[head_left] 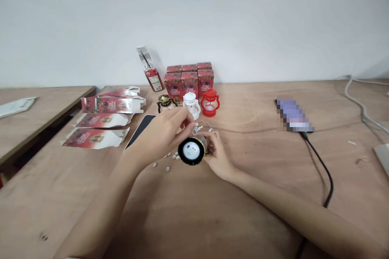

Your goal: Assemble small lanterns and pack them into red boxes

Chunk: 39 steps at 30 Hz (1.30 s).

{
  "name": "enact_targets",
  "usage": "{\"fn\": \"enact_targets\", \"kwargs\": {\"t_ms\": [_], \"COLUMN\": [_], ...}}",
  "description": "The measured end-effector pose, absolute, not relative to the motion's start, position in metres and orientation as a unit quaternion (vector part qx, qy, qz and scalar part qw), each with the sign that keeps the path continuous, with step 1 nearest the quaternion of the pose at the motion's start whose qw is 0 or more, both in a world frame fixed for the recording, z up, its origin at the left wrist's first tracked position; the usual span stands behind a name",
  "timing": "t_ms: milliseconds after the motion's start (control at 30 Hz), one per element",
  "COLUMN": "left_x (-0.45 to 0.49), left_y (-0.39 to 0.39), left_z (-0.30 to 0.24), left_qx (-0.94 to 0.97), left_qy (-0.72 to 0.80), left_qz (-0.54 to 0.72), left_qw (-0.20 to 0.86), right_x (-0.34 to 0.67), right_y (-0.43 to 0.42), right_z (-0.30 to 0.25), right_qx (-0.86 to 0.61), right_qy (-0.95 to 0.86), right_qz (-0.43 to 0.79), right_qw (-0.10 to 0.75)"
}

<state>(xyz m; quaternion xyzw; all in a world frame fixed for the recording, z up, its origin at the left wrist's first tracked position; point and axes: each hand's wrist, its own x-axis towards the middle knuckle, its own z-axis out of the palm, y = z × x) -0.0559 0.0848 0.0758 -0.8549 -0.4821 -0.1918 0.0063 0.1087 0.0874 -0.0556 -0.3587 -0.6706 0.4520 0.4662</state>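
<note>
My right hand (221, 157) is wrapped round a small black and gold lantern (192, 151), tipped so that its round base with a white disc faces me. Just above and left of it, my left hand (168, 129) has its fingers curled in. Whatever they may hold is hidden. Beyond my hands stand a black and gold lantern (164, 101), a white lantern (191, 103) and a red lantern (210, 103). Several button cells (168, 168) lie scattered under my left hand. Thin wire handles and small white pieces (198, 128) lie behind the held lantern.
Several red Christmas boxes (189, 83) stand in rows near the wall. Flattened red cartons (94, 137) lie at left, beside a dark-screened device (140, 130). A bottle in clear wrap (154, 79) leans behind. At right lies a phone (293, 115) with a black cable (326, 174).
</note>
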Motion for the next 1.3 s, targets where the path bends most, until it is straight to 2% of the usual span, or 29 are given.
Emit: {"fn": "enact_targets", "kwargs": {"t_ms": [67, 167, 533, 800, 1300], "left_x": [-0.056, -0.059, -0.058, -0.063, -0.052], "left_y": [0.073, 0.067, 0.059, 0.057, 0.059], "left_z": [0.088, 0.089, 0.092, 0.091, 0.087], "left_qx": [-0.876, -0.888, -0.906, -0.912, -0.887], "left_qy": [-0.441, -0.419, -0.387, -0.323, -0.354], "left_qz": [-0.195, -0.182, -0.124, -0.182, -0.095], "left_qw": [0.000, 0.053, 0.114, 0.174, 0.280], "right_x": [0.108, 0.108, 0.107, 0.107, 0.106], "right_y": [0.089, 0.090, 0.092, 0.093, 0.096], "right_z": [-0.057, -0.058, -0.064, -0.064, -0.070], "right_qx": [-0.356, -0.349, -0.345, -0.357, -0.372], "right_qy": [-0.660, -0.659, -0.653, -0.629, -0.611], "right_qz": [0.452, 0.442, 0.464, 0.496, 0.502], "right_qw": [0.483, 0.499, 0.489, 0.481, 0.486]}}
